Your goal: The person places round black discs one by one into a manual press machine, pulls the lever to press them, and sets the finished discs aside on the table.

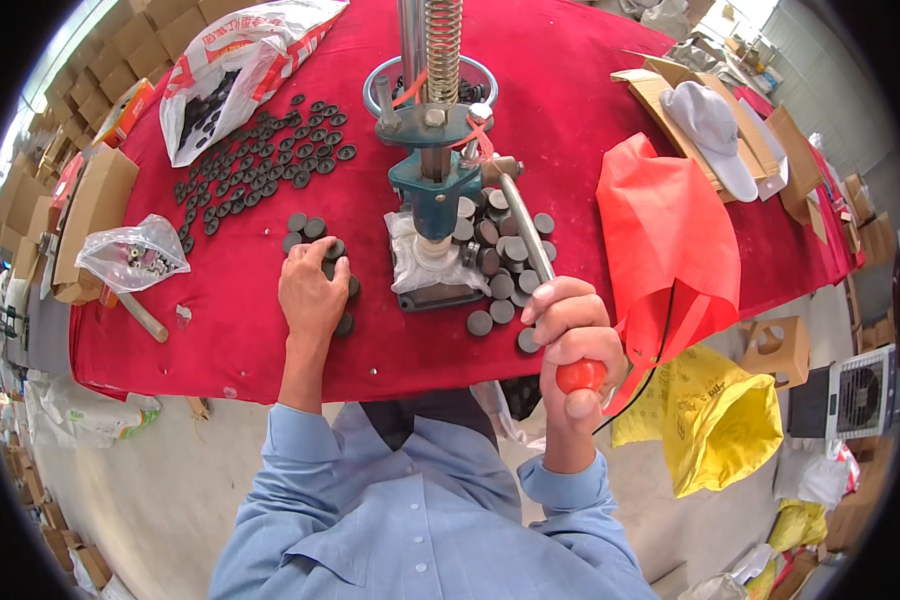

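My right hand (573,350) is wrapped round the red-knobbed end of a metal lever (526,228), which belongs to a green hand press (434,195). Left of the press, my left hand (312,288) has its thumb and forefinger closed about a dark grey round disc (336,249); more such discs lie by its fingers, partly covered by them. White wrapping (420,262) surrounds the foot of the press ram above a dark base (438,297). A pile of grey discs (510,252) sits just right of that base.
Black round parts (270,160) are spread at the far left, beside a white plastic bag (210,105). A clear bag of small metal parts (135,255) and a wooden handle (143,318) lie left. A red cloth bag (665,230) and grey cap (708,130) are on the right.
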`<state>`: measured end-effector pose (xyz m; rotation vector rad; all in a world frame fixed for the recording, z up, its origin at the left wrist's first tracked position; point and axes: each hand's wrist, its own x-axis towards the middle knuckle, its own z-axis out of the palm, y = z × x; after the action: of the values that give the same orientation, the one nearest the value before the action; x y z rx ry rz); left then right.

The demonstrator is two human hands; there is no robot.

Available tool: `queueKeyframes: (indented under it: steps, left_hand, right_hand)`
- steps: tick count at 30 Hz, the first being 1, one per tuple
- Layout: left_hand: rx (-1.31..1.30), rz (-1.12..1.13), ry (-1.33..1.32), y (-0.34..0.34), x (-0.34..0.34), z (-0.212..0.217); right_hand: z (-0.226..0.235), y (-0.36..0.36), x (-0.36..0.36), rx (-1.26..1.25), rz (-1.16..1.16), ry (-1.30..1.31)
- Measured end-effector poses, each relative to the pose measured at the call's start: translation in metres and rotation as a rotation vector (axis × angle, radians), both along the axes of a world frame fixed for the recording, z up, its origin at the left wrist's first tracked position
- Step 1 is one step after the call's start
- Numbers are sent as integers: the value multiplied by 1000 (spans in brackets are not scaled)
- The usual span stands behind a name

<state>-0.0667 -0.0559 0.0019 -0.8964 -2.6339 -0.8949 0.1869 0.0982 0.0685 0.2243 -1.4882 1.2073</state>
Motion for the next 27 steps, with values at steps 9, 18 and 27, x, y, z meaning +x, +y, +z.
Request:
queueKeyframes:
  steps: [9, 18, 27]
  left_hand:
    - [188, -129, -96, 7, -9, 0]
    - [468, -376, -265, 60, 56, 8]
    - [491, -403, -255, 73, 61, 6]
  right_hand:
    - [76, 24, -9, 11, 60, -160]
    - [146, 52, -54, -145, 56, -282]
    - [131, 52, -47, -117, 71, -234]
